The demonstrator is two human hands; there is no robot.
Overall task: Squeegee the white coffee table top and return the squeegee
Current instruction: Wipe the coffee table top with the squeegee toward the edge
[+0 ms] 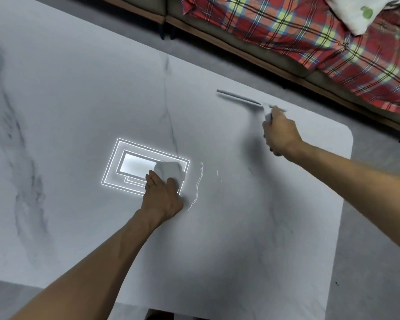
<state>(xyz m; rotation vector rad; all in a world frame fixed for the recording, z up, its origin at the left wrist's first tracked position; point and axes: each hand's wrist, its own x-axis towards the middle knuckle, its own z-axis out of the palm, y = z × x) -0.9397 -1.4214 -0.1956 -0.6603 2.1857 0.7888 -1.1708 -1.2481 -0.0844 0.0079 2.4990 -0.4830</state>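
The white marble-look coffee table top (79, 100) fills most of the view. My right hand (281, 135) is closed around the handle of a grey squeegee (239, 98), whose long blade lies on the table near the far right edge, blurred. My left hand (163, 196) presses a crumpled white cloth (170, 172) onto the middle of the table, over the bright reflection of a ceiling lamp (134, 166). Thin wet streaks (198, 185) glisten just right of the cloth.
A sofa (321, 79) with a red plaid blanket (310, 38) and a white pillow (360, 12) runs along the far side. Grey floor (374, 250) shows between table and sofa and at the right. The table's rounded corner (349, 135) is near my right hand.
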